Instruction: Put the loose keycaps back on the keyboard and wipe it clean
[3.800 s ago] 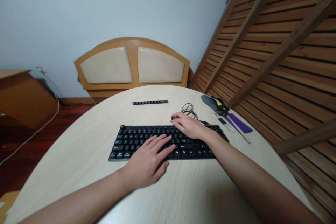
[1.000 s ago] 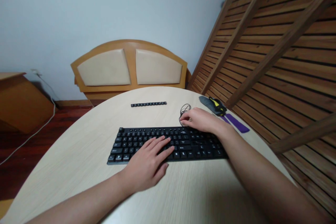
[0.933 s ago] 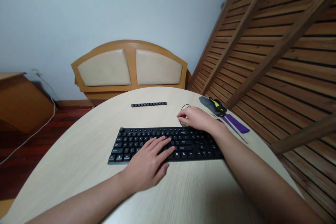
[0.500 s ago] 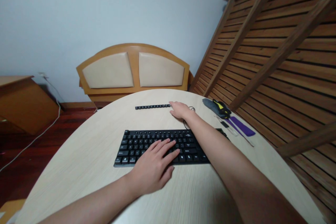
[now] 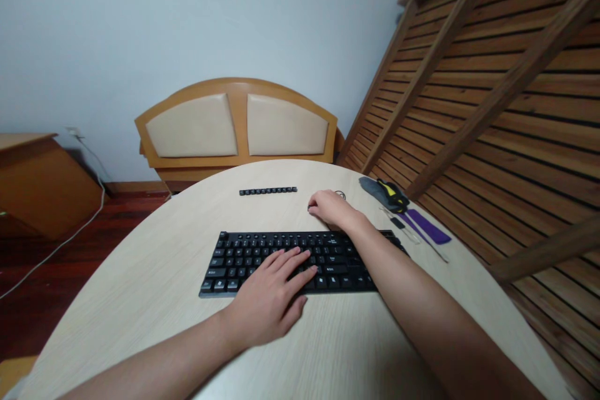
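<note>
A black keyboard [image 5: 227,261] lies across the table in front of me. My left hand [image 5: 272,294] rests flat on its middle keys, fingers spread. Beyond the keyboard, a straight row of small black keycaps [image 5: 268,191] lies on the tabletop. My right hand [image 5: 329,207] is pinched just right of that row, past the keyboard's back edge. A tiny dark keycap [image 5: 309,207] barely shows at its fingertips. My right forearm crosses over the keyboard's right part and hides many keys there.
On the table's right side lie grey-and-black gloves [image 5: 382,192] with yellow marks, a purple strip [image 5: 429,226], a thin metal rod [image 5: 434,247] and a wire tool [image 5: 407,231]. A black cable [image 5: 340,194] loops behind my right hand. A wooden slatted frame [image 5: 510,106] leans at right.
My right hand has drawn back from the right end of the keycap row toward the keyboard, its fingers now pinched. The row is one keycap shorter. My left hand stays on the keyboard.
</note>
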A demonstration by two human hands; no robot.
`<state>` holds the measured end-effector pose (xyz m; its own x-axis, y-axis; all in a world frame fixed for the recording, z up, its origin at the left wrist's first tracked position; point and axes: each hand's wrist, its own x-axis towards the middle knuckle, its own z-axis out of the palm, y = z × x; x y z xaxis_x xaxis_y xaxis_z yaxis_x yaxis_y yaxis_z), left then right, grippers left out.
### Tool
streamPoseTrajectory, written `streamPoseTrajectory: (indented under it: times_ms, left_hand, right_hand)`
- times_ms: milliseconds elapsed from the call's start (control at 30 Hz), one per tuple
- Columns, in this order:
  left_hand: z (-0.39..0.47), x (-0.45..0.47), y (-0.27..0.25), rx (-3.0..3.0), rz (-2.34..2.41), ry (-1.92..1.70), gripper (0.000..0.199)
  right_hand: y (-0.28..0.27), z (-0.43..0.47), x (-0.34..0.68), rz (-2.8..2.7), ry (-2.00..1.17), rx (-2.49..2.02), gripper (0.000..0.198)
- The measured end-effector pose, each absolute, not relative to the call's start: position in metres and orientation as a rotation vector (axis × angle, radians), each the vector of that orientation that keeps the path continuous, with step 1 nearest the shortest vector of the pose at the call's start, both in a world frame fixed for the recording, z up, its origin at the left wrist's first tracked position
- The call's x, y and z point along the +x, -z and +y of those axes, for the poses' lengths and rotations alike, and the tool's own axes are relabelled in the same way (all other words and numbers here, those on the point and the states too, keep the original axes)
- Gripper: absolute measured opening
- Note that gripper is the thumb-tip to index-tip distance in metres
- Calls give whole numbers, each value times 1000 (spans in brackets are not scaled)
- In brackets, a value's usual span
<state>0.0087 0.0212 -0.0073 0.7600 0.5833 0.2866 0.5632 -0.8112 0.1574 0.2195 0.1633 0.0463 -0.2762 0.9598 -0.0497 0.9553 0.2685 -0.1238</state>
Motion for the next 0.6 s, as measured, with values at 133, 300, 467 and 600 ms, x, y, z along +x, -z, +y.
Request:
streamPoseTrajectory:
  times_ms: [133, 300, 467, 600]
  left_hand:
    - [22, 8, 9, 2892, 927, -523, 53]
    - [21, 7, 7, 2896, 933, -508, 53]
    - [21, 7, 6, 2902, 925, -485, 53]
    - [21, 7, 6, 2888, 925, -496, 53]
  right_hand:
    - [-66, 139, 243, -2548, -377, -1746, 24]
    - [-83, 126, 266, -2618, -550, -1690, 22]
    - [-80, 124, 272, -2690, -681, -1598, 23]
    - [-76, 127, 273, -2713, -684, -1622, 24]
